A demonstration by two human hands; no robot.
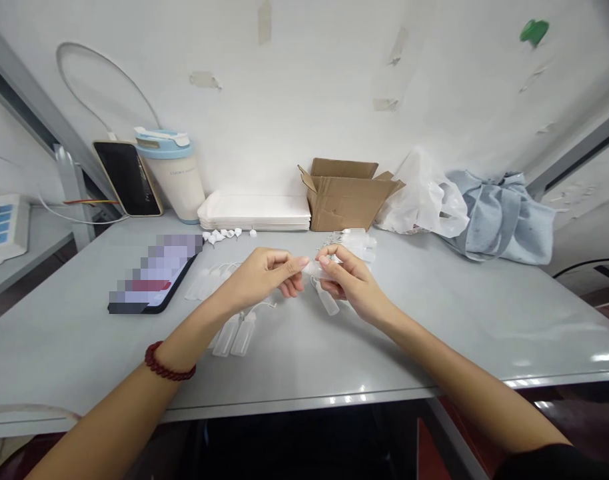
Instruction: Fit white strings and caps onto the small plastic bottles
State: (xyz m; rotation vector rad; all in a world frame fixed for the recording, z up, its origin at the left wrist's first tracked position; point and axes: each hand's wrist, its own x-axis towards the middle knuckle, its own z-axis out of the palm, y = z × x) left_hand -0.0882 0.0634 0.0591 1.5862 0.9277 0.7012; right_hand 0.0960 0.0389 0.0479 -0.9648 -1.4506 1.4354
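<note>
Over the middle of the table, a small translucent plastic bottle (315, 269) is pinched between the fingertips of my right hand (352, 279). My left hand (269, 277) is closed, thumb and fingers meeting at the bottle's left end; fingers hide part of it. Just below my right hand lies another small bottle (328, 300) with a thin string. Similar bottles (243, 335) lie under and in front of my left forearm, with more bottles (204, 283) to its left. Behind my right hand is a further group of bottles (357, 239). Small white caps (222, 235) sit behind my left hand.
A phone (157, 273) lies at left; another phone (129, 179) leans beside a tumbler (172, 175). Along the wall stand stacked white boxes (254, 211), an open cardboard box (347, 200), a plastic bag (424, 200) and a blue cloth bag (514, 217). The table's front edge (304, 403) is near.
</note>
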